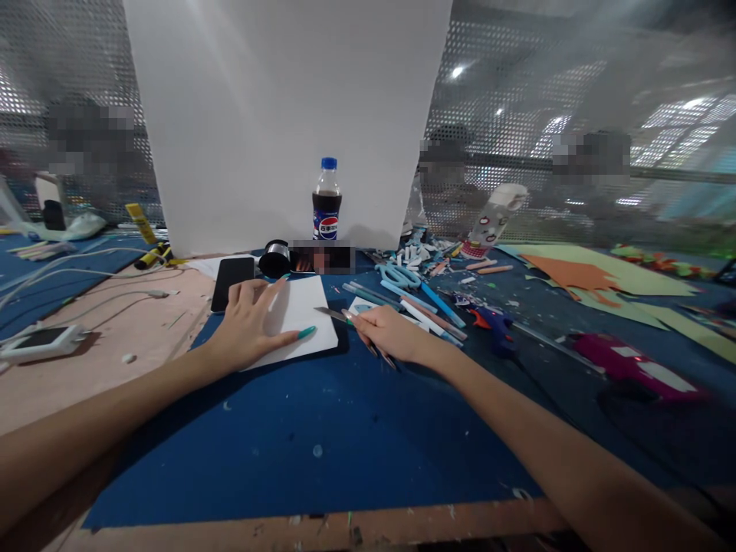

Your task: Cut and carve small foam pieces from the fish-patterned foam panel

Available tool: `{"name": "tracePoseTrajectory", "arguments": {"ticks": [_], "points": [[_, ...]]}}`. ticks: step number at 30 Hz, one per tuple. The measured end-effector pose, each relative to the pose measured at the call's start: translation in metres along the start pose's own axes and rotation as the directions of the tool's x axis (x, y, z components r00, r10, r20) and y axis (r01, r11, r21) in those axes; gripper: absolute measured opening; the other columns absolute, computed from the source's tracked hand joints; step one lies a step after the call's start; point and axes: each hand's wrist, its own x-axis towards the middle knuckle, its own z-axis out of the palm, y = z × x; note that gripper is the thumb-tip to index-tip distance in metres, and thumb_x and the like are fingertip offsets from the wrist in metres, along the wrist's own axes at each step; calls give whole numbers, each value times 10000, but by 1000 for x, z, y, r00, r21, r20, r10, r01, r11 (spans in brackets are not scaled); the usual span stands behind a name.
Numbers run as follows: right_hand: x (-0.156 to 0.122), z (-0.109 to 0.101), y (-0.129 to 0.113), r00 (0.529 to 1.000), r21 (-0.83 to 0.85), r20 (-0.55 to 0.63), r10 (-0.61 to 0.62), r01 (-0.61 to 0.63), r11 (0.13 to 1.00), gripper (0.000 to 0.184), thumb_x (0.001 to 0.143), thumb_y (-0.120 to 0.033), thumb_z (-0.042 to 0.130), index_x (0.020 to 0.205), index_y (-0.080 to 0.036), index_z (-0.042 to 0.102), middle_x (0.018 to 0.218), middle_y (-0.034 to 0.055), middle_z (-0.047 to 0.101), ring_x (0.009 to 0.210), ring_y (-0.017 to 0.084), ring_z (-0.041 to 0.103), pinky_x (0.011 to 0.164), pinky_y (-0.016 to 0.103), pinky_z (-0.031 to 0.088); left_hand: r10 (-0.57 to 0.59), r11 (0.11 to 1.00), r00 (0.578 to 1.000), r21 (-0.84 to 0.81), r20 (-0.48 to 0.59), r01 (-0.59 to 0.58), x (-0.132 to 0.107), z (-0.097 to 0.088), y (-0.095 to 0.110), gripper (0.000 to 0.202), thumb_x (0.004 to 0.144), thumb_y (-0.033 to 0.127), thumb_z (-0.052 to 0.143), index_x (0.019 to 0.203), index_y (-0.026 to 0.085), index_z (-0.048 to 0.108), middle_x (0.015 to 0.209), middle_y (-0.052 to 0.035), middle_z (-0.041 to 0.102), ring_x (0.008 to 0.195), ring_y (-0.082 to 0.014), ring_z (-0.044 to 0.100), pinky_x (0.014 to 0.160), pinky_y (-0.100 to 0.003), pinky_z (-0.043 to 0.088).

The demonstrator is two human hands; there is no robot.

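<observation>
My left hand [244, 318] lies spread on a white sheet [313, 295], its thumb and fingers apart, pressing on the sheet's left part. My right hand [391, 330] is closed around a knife [329, 312] with a thin, pointed grey blade. The blade points left over the sheet's right edge; its handle is hidden in my fingers. Whether the tip touches the sheet, I cannot tell. Beneath the sheet is a blue mat [299, 437]. Just beyond my right hand lie light blue scissors [396, 274] and several pens [442, 303].
A black phone [233, 280] lies left of the sheet; a cola bottle [327, 203] stands behind it. To the right are a blue glue gun [497, 330], a magenta tool [635, 364], paper scraps [419, 251] and coloured paper [609, 268]. A white board [276, 115] rises at the back.
</observation>
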Motion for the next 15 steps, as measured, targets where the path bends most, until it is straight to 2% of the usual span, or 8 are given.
{"name": "tracePoseTrajectory", "arguments": {"ticks": [5, 9, 12, 15], "points": [[0, 0, 1, 1000, 24, 17, 9, -10, 1000, 533, 883, -550, 281, 554, -162, 439, 449, -5, 499, 331, 63, 443, 427, 206, 373, -23, 1000, 999, -15, 24, 23, 0, 0, 0, 800, 711, 694, 433, 1324, 186, 353, 1166, -146, 370, 1107, -360, 304, 952, -538, 275], [1, 1, 2, 997, 108, -24, 71, -68, 992, 524, 872, -573, 284, 601, -163, 464, 403, -26, 451, 298, 66, 410, 374, 204, 342, -50, 996, 997, -81, -67, 45, 0, -4, 2, 705, 740, 643, 459, 1335, 289, 327, 1147, -102, 374, 1102, -335, 315, 949, -541, 283], [2, 4, 0, 994, 277, -78, 78, -54, 959, 518, 851, -610, 291, 791, -152, 525, 359, -66, 385, 265, 60, 325, 322, 199, 270, -179, 969, 978, -192, -107, 156, 0, -6, 4, 646, 783, 582, 454, 1350, 324, 283, 1113, -94, 372, 1083, -322, 347, 912, -531, 334], [2, 6, -6, 995, 394, -92, 38, 2, 919, 499, 773, -615, 467, 903, -141, 554, 360, -102, 315, 276, 44, 248, 305, 194, 193, -276, 921, 960, -297, -43, 251, -2, -3, 4, 577, 835, 529, 393, 1357, 318, 265, 1113, -101, 353, 1041, -299, 405, 855, -487, 399]]}}
